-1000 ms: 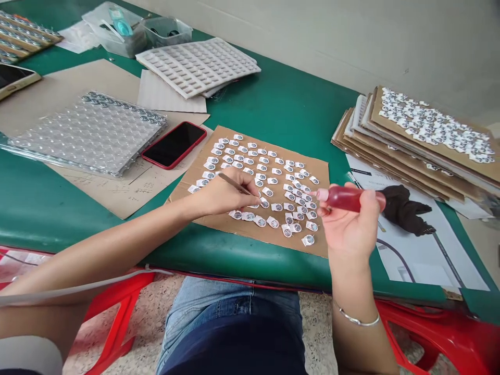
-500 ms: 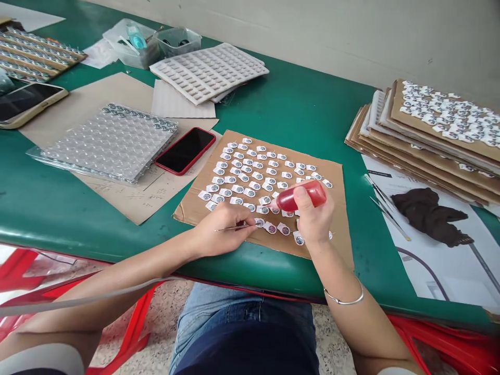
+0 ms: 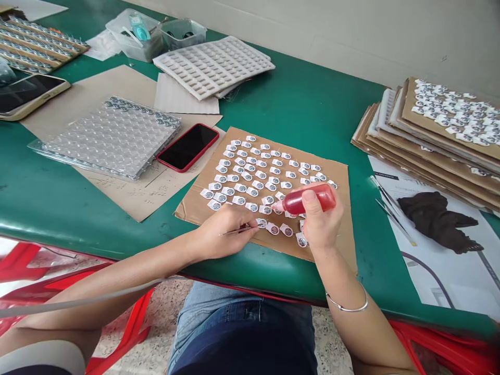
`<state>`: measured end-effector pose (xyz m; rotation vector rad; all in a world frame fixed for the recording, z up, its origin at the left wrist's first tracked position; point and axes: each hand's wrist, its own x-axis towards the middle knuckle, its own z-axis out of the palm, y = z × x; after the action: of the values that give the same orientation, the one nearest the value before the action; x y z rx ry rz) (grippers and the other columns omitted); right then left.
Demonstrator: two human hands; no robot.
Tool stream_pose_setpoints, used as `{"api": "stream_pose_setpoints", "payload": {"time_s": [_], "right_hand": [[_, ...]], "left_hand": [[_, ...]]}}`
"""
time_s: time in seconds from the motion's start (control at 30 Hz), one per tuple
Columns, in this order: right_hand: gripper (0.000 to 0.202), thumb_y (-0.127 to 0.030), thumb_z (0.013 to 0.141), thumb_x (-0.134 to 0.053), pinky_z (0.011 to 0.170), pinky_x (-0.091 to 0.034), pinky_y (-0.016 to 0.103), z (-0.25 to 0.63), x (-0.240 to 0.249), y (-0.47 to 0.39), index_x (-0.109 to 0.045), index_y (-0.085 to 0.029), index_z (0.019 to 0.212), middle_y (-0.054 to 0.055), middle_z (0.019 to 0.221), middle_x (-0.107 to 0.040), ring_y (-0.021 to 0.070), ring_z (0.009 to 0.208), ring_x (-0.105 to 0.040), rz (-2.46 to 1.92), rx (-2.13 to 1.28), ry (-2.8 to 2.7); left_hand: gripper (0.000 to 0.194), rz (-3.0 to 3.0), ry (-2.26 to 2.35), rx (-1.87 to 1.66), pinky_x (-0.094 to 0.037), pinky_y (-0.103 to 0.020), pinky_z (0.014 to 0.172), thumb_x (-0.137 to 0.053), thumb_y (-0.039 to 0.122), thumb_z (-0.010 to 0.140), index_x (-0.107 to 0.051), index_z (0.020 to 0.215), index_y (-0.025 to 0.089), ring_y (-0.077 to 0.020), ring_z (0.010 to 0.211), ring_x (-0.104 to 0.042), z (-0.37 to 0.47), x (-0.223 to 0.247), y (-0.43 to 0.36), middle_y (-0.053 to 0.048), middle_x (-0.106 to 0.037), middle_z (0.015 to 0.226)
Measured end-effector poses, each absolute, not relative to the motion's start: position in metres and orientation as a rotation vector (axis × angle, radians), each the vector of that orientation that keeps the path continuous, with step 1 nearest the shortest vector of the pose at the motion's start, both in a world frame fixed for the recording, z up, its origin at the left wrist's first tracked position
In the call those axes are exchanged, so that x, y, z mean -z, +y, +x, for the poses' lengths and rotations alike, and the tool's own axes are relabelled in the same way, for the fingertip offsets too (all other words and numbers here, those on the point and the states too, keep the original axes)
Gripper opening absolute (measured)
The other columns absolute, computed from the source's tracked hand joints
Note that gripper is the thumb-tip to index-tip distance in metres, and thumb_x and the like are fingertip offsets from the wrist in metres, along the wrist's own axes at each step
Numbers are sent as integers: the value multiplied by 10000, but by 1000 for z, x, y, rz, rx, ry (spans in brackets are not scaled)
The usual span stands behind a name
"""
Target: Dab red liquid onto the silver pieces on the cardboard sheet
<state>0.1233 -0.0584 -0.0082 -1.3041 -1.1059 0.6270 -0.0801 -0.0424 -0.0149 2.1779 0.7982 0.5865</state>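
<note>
My right hand (image 3: 323, 224) is wrapped round a squeeze bottle (image 3: 308, 199) of red liquid, tilted so its narrow nozzle points left and down over the small round pieces. My left hand (image 3: 226, 233) rests at the front edge of a cardboard sheet (image 3: 269, 245), closed on a thin metal tool (image 3: 236, 230), perhaps tweezers. The tool's tip lies at a round piece on a white tab (image 3: 261, 223) in the front row. Rows of similar pieces cover the sheet. Fingers hide part of the tool, and the bottle hides some pieces.
Left of the sheet lie a red-cased phone (image 3: 188, 147) and a clear bubbled tray (image 3: 113, 138). White moulded trays (image 3: 214, 67) and plastic tubs (image 3: 135, 39) stand behind. To the right are stacked cardboard sheets (image 3: 425, 140), tweezers (image 3: 392, 211) and a dark cloth-like lump (image 3: 437, 219).
The whole view has shifted slightly. Both hands keep their holds; the bottle and its nozzle remain over nearly the same pieces, with little visible movement.
</note>
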Motion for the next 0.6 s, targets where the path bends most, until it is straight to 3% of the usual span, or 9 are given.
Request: {"api": "stream_pose_setpoints", "payload": {"time_s": [0.37, 0.6], "right_hand": [[224, -417, 711, -691, 566, -513, 294, 116, 3, -63, -601, -222, 773, -10, 716, -643, 147, 655, -613, -1394, -538, -1457], [238, -429, 712, -692, 569, -510, 297, 112, 3, -63, -585, -225, 771, -7, 712, -652, 147, 637, -610, -1430, -537, -1547]], "left_hand": [[177, 2705, 512, -606, -486, -280, 577, -447, 72, 845, -524, 699, 135, -161, 643, -563, -81, 21, -60, -73, -591, 709], [158, 2952, 356, -799, -550, -307, 639, -426, 58, 859, -511, 754, 139, -175, 691, -597, -78, 25, -68, -90, -615, 736]]}}
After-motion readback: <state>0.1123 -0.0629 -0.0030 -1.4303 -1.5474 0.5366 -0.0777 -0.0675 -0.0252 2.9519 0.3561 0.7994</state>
